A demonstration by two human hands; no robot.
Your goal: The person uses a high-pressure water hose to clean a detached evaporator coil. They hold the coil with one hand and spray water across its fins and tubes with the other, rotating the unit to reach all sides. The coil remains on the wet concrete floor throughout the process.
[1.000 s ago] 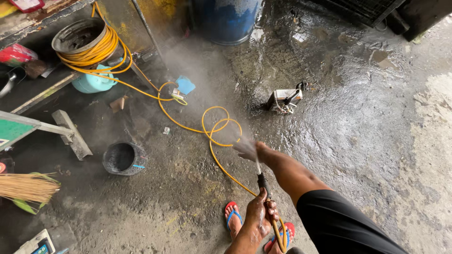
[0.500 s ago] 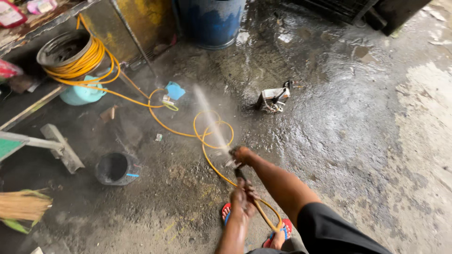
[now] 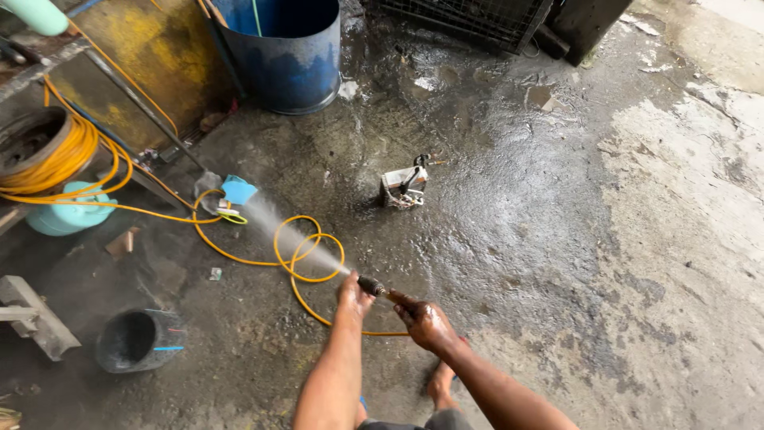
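While the right hand (image 3: 426, 321) is wrapped closed around the spray gun (image 3: 380, 290), the left hand (image 3: 354, 293) cups it just behind the nozzle, fingers curled. Spray fans out ahead of the fingertips toward the yellow hose (image 3: 302, 259) loops; both grips look best kept firm, sweeping low across the wet floor (image 3: 509, 207).

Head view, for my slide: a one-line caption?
Both hands, left hand and right hand, aim a spray nozzle across wet concrete.

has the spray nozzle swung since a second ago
Yes. The spray nozzle pointed down near the person's feet earlier; now its jet shoots up-left along the floor toward the blue scrap, with both hands at it. The camera also shifted.
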